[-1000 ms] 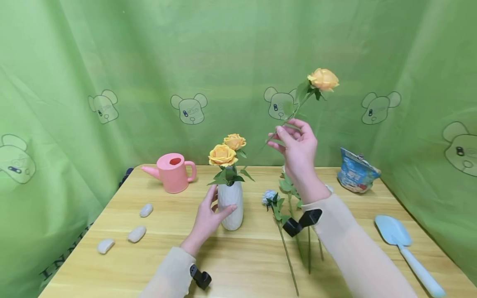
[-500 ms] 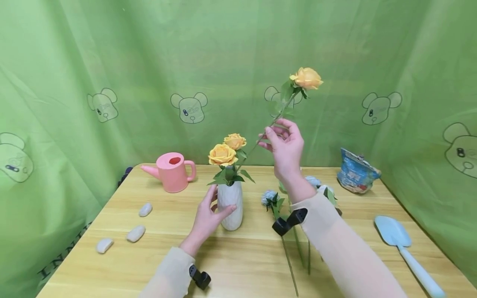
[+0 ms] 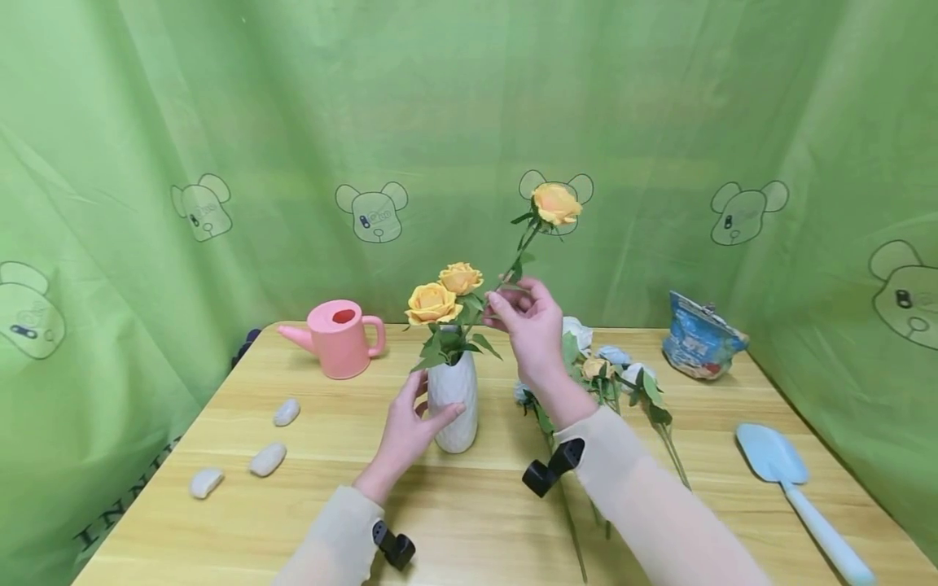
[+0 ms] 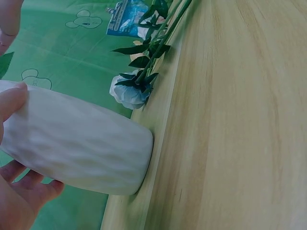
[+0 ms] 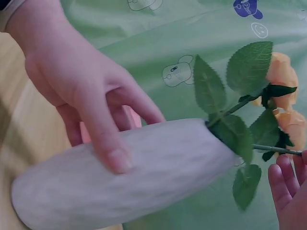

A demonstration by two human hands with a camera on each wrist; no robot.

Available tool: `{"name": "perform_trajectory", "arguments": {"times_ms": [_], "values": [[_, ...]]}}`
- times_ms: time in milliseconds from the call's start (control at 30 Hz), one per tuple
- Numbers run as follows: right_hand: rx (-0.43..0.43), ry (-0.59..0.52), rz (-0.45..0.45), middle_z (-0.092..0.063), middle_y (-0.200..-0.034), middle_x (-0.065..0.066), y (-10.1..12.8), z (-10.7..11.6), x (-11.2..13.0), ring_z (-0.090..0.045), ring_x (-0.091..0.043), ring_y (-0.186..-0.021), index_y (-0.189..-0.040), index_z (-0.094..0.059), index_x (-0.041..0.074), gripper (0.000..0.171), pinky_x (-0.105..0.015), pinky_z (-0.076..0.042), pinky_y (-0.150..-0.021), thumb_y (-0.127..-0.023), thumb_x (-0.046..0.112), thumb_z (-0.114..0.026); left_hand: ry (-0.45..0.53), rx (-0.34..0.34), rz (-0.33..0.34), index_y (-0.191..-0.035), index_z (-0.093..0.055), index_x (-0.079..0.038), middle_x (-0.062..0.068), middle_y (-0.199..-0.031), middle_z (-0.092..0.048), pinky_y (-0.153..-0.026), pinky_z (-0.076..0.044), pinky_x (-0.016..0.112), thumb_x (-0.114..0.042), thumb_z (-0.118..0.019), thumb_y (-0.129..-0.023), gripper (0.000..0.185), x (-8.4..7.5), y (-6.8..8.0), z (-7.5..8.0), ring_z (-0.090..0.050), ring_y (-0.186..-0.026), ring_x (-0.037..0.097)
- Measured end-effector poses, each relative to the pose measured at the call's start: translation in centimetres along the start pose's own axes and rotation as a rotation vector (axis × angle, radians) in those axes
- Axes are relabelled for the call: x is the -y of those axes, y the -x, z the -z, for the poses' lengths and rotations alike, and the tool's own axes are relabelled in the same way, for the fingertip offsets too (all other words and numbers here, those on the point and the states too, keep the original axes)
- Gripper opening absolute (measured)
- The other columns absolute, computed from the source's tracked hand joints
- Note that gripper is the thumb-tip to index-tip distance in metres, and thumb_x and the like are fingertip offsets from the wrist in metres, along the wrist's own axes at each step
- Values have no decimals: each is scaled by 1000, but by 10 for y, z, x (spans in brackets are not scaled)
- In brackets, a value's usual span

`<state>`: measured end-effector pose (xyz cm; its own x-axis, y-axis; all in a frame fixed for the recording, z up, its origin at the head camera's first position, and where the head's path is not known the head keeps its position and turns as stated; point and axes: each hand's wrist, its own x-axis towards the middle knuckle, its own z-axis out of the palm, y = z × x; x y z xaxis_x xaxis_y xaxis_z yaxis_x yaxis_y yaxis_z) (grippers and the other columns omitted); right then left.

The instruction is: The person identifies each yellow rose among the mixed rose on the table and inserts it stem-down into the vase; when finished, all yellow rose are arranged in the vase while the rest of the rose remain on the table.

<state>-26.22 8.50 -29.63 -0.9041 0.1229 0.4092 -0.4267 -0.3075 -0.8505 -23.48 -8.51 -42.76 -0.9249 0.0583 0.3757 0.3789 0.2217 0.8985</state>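
Note:
A white ribbed vase (image 3: 454, 403) stands mid-table with two orange roses (image 3: 434, 303) in it. My left hand (image 3: 407, 429) grips the vase's side, thumb in front; the wrist views show the same vase (image 4: 72, 141) (image 5: 124, 177) and hand (image 5: 86, 91). My right hand (image 3: 529, 321) pinches the stem of a third orange rose (image 3: 555, 203), whose lower end reaches into the vase mouth among the leaves. The right fingertips (image 5: 288, 191) sit by the stem (image 5: 276, 149).
A pink watering can (image 3: 339, 336) stands at the back left, three pebbles (image 3: 267, 458) front left. More cut flowers (image 3: 611, 366) (image 4: 129, 93) lie right of the vase. A blue pouch (image 3: 699, 335) and a light-blue trowel (image 3: 795, 488) lie at the right.
My right hand carried the third rose down and to the left, bringing its stem end to the vase mouth. The left hand stayed on the vase.

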Motion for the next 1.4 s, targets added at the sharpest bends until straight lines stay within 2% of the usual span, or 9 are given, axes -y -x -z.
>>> {"name": "perform_trajectory", "arguments": {"times_ms": [333,600,700,867,1033,1200,1400], "values": [[5,47,-55,-65,-85,-5,12,2,-19,-64,-17,-76,-107,-56,-5,24,-33,-54,-77,-84,-5,-63,17,10,3,-138,-41,-21,8,-132,-50,-94,-44,45,-28,-76,-77,70,-1,0,-1,-47,-118,27],[-6,151,-63,-67,-91,-7,20,10,-30,-62,-13,-85,-102,-59,-9,26,-28,-51,-84,-81,2,-69,28,26,-11,-140,-38,-8,16,-132,-48,-94,-44,46,-14,-74,-80,69,-33,7,2,-46,-119,33],[2,199,-50,-68,-93,-7,22,18,-35,-62,-13,-87,-100,-61,-9,24,-26,-51,-81,-81,3,-70,25,24,-3,-137,-41,-7,16,-132,-49,-95,-43,46,-14,-73,-81,66,-36,8,3,-46,-118,33],[32,236,-45,-67,-92,-3,26,40,-43,-62,-17,-88,-101,-63,-7,23,-27,-52,-77,-82,5,-70,19,28,9,-136,-42,-8,16,-130,-49,-94,-43,47,-15,-74,-80,65,-35,8,4,-46,-118,33],[53,222,-96,-66,-89,-2,30,65,-46,-62,-20,-85,-104,-60,-10,30,-31,-54,-75,-84,10,-70,13,31,-1,-138,-39,-11,14,-130,-49,-94,-43,47,-16,-75,-80,69,-34,7,4,-47,-117,32],[26,192,-150,-66,-87,-3,32,96,-44,-63,-16,-81,-109,-56,-13,37,-37,-54,-76,-84,11,-69,8,29,1,-137,-41,-13,13,-128,-50,-93,-44,47,-16,-75,-80,67,-33,7,4,-48,-115,31],[17,207,-149,-67,-85,-4,36,136,-37,-65,-17,-78,-106,-57,-12,33,-33,-56,-71,-86,12,-67,-2,33,14,-136,-41,-11,14,-129,-50,-93,-44,46,-16,-75,-79,66,-35,8,3,-47,-116,32]]}}
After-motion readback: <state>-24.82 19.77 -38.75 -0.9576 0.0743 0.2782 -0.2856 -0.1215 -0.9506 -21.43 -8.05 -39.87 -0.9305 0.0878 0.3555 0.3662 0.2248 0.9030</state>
